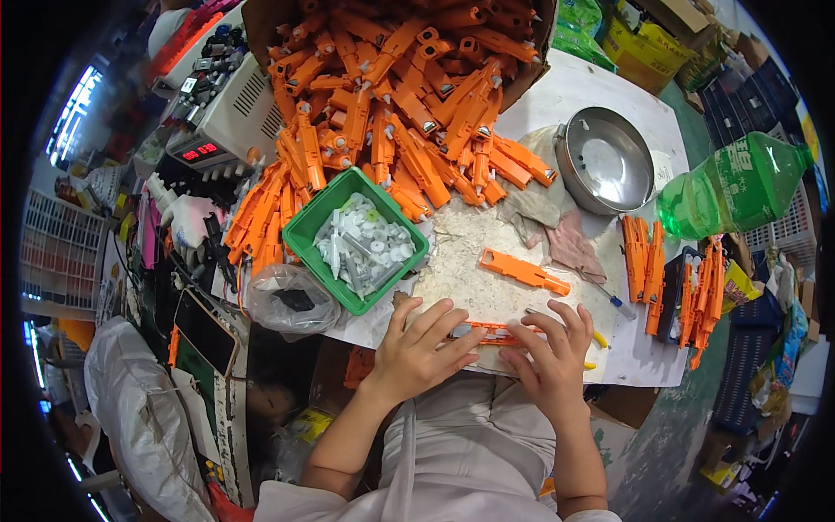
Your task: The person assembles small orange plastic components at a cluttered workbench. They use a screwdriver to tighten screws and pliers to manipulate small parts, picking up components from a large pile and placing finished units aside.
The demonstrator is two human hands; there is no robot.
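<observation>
An open orange plastic shell half (490, 332), long and narrow like part of a toy gun, lies at the table's near edge with small parts inside it. My left hand (422, 350) grips its left end, fingers bent over it. At its other end my right hand (552, 352) holds on, thumb and fingers curled around the shell. A small grey tip shows by the right fingertips, too small to name. Just beyond my hands rests another orange shell half (524, 271). To the left stands a green bin (300, 228) of white and grey plastic pieces.
A large heap of orange toy parts (391, 104) spills from a box at the back. Rightward are a steel bowl (609, 161), a green bottle (731, 187), a rag (570, 244), a screwdriver (621, 305), yellow-handled pliers (598, 339) and stacked orange parts (644, 261). A plastic bag (291, 300) sits near the bin.
</observation>
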